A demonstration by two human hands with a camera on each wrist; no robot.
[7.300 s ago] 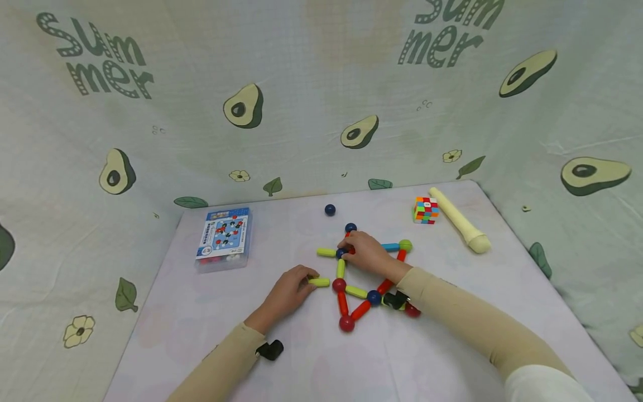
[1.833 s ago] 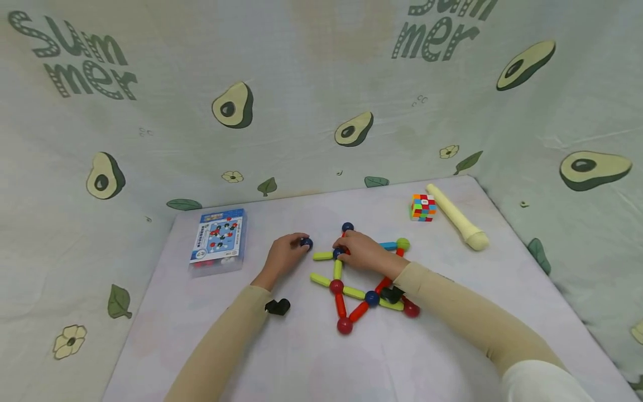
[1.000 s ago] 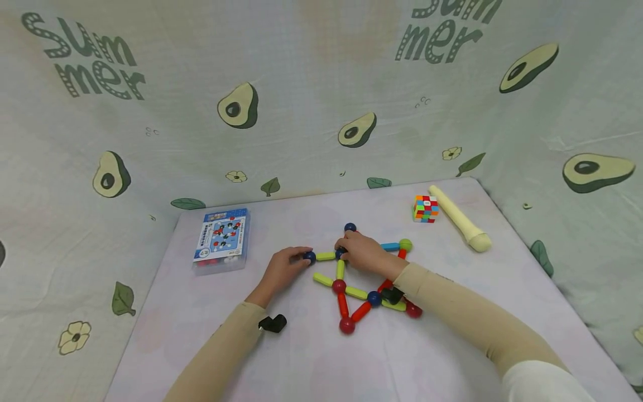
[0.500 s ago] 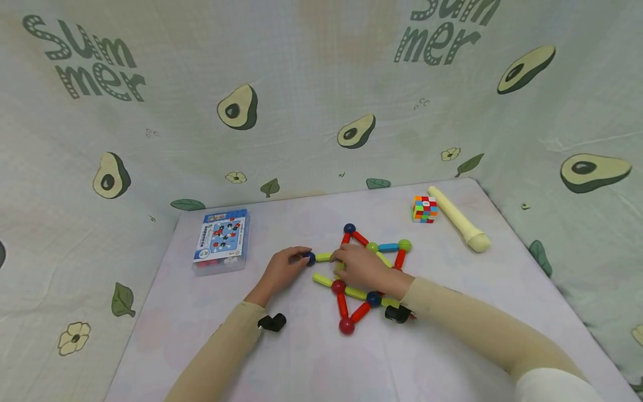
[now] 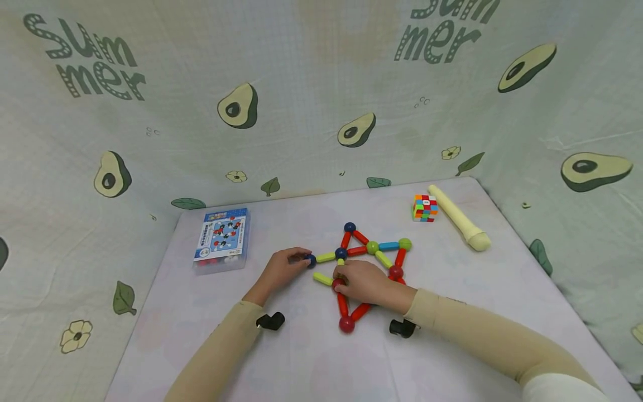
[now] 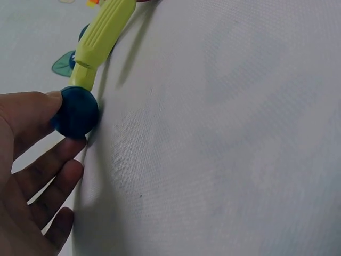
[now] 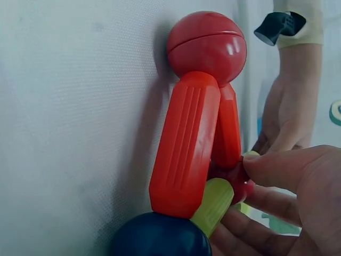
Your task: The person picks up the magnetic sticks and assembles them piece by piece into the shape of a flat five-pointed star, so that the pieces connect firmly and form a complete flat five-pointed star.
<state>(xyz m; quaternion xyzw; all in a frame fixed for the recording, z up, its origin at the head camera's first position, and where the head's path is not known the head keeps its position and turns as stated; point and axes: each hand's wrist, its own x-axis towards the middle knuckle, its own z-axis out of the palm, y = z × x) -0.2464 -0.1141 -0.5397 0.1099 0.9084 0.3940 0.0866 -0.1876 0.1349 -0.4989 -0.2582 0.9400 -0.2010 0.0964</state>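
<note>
My left hand [image 5: 279,272] pinches a dark blue ball [image 6: 76,113] between thumb and fingers. The ball touches the free end of a yellow-green magnetic rod [image 5: 325,257], whose other end meets a second blue ball [image 5: 341,253]. With thumb and fingers my right hand [image 5: 372,286] grips a red ball [image 5: 337,285] in the same flat ball-and-rod figure. Another yellow-green rod [image 5: 322,278] sticks out leftward from that red ball, its outer end free. Below, two red rods run to a red ball [image 7: 208,48]. My right hand hides part of the figure's middle.
A clear box of pieces with a blue printed card [image 5: 221,240] lies at the left. A puzzle cube [image 5: 425,208] and a pale yellow, knobbed stick [image 5: 459,219] lie at the back right. Behind the table [image 5: 281,357] hangs a printed cloth [image 5: 301,67].
My left hand let go of the lower yellow-green rod, took the loose blue ball and brought it to the upper rod's end. My right hand moved from the upper blue ball to the red ball.
</note>
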